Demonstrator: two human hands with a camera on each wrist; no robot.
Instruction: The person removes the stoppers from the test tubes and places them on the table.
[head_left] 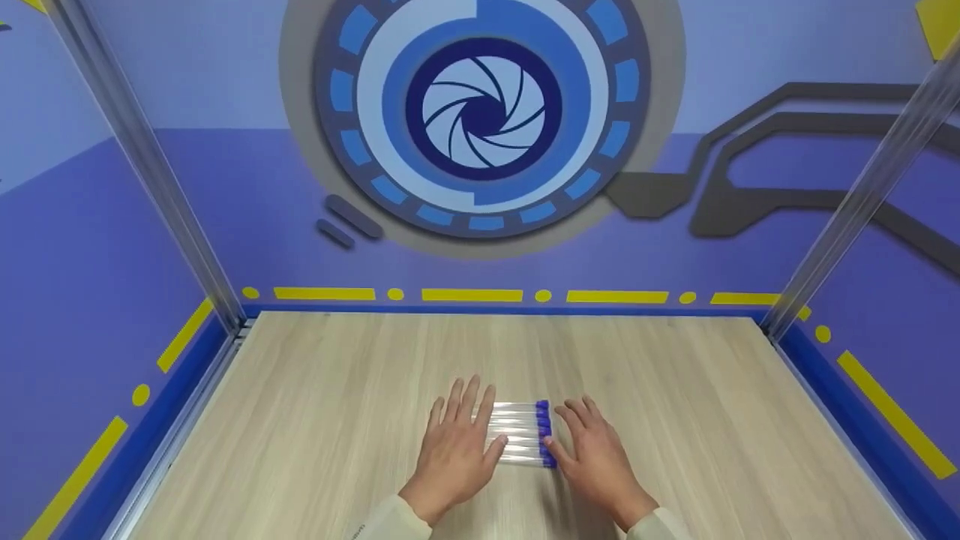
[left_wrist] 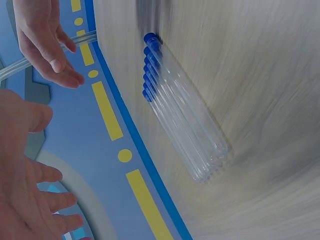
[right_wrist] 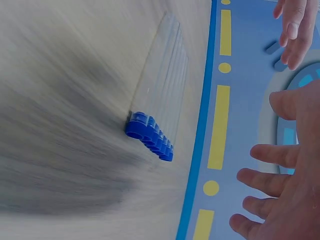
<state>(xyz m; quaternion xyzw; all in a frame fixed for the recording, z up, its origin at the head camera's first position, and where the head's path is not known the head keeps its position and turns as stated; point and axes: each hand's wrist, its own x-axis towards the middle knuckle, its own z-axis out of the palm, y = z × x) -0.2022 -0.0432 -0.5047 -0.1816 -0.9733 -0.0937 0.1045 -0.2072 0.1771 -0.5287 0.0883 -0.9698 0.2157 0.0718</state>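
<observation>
Loosely apart, both hands' (head_left: pixel 454 454) (head_left: pixel 598 456) fingers (head_left: pixel 469 399) hover near tubes (head_left: pixel 520 430) on wood (head_left: pixel 330 420) between blue walls (head_left: pixel 225 195).

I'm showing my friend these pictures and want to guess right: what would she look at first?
Probably the big round camera-shutter design, high in the middle of the blue back wall. Next might come the clear test tubes, lying side by side on the wooden table, their blue caps towards the right hand and the left hand near their other ends.
</observation>
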